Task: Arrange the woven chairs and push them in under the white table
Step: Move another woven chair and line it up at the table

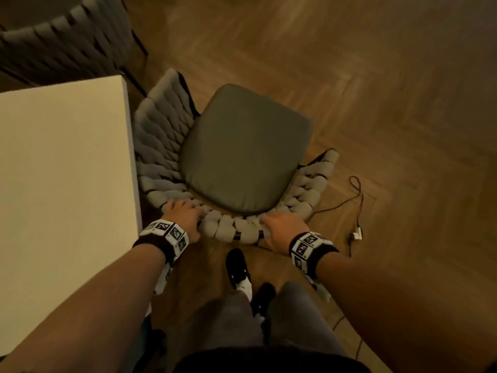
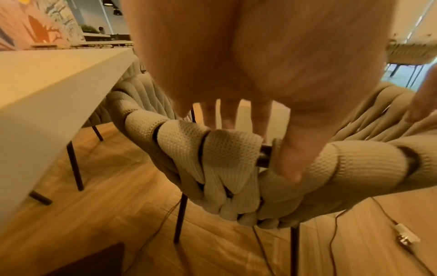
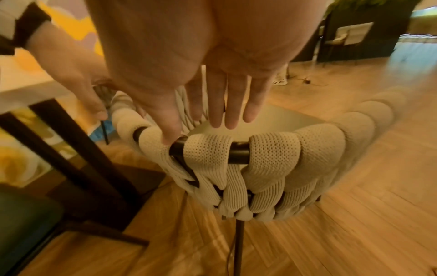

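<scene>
A woven chair (image 1: pixel 166 146) with a green seat cushion (image 1: pixel 244 149) stands beside the corner of the white table (image 1: pixel 61 170), its back rim toward me. My left hand (image 1: pixel 183 212) straddles the left part of the rim. In the left wrist view its fingers (image 2: pixel 227 115) hang inside the backrest and its thumb (image 2: pixel 289 160) presses on the outside. My right hand (image 1: pixel 285 226) hovers over the right part of the rim with straight fingers (image 3: pixel 227 104). Only its thumb tip (image 3: pixel 170 134) touches the knit wrapping.
A second woven chair (image 1: pixel 61 41) stands at the table's far end. A cable with a plug (image 1: pixel 356 232) lies on the wooden floor right of the chair. My feet (image 1: pixel 238 267) are just behind the chair. A dark table leg (image 2: pixel 74 164) stands to the left.
</scene>
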`<state>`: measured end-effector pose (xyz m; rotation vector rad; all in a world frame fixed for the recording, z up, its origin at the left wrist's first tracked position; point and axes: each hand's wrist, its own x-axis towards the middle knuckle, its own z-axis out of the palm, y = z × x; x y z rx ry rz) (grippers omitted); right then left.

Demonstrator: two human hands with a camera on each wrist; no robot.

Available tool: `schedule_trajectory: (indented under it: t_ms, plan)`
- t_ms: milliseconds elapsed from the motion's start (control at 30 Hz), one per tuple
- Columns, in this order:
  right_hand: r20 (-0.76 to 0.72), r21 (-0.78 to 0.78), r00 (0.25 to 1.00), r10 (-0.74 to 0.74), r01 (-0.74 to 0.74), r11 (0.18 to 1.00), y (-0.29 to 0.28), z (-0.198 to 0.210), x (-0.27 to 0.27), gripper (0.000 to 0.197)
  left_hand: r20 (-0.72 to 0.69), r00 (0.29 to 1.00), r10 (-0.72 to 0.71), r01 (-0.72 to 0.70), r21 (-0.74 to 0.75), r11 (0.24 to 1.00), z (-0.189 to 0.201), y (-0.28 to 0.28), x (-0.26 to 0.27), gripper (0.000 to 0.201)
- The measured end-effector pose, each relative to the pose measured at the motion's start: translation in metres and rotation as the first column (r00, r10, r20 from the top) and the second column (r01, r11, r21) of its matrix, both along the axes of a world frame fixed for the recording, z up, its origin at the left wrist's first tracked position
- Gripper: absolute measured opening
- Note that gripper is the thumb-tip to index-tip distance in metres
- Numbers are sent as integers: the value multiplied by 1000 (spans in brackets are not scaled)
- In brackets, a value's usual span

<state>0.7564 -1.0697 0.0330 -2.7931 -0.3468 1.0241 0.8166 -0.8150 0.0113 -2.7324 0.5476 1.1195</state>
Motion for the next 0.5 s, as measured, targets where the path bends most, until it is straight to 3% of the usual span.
schedule_trajectory:
  t_ms: [133,333,500]
  plan:
    - [-90,-82,989,114,-122,989,-4,-27,9,40,-56,998,-8,15,113,993,-11,5,9,62]
    - [15,-89,929,369,-366,926,-28,-46,9,49,-98,992,76,-63,138,988,-1,-10,11,61]
    - [18,-73,856,516,-514,855,-86,-46,29,48,-71,968,241,-232,118,966,2,-62,-9,55]
